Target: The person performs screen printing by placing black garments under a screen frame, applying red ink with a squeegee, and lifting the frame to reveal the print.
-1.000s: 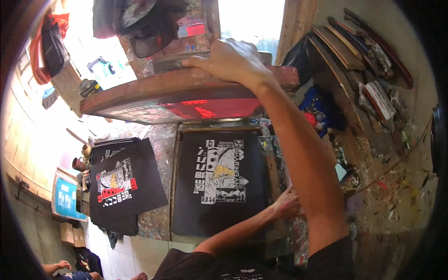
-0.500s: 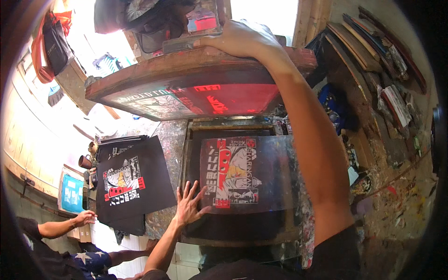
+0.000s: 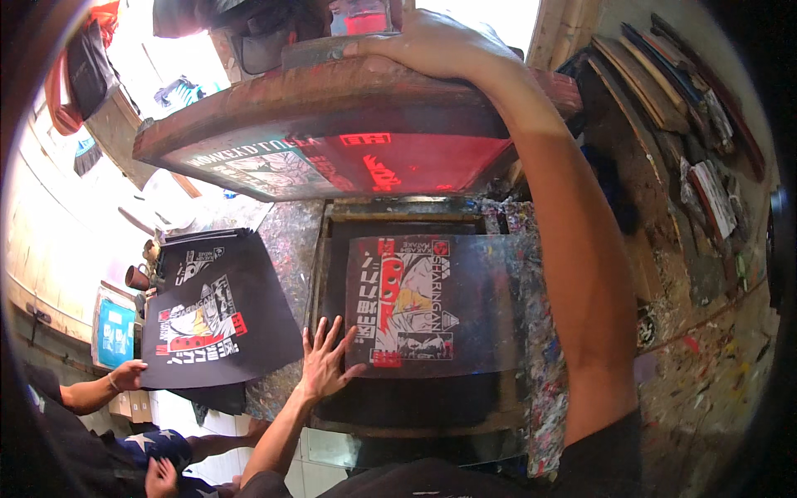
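Observation:
My right hand (image 3: 452,48) grips the upper edge of a wooden screen printing frame (image 3: 274,104), which stands tilted up. Its mesh (image 3: 432,166) shows red and pale stencil areas. A flat grey-brown bar (image 3: 320,52) lies along the frame's top by my right thumb. Below is a printing bed (image 3: 328,249) with black fabric (image 3: 415,407) on it. Over the fabric lies a glossy, apparently see-through sheet (image 3: 490,315) with a red, white and yellow figure print. My left hand (image 3: 326,365) is open, fingers spread, at the sheet's left edge.
Left of the bed are stacked black printed fabric pieces (image 3: 257,307); a co-worker's hand (image 3: 126,376) holds the top one's corner. Their other hand (image 3: 162,477) is lower down. A blue panel (image 3: 114,332) and a brown mug (image 3: 137,276) stand beyond. Boards (image 3: 639,83) lean at right.
The co-worker's hand has reached the top fabric piece and now holds its corner, which has shifted left. My hands keep their places on the frame and at the sheet's edge; the view shifted slightly.

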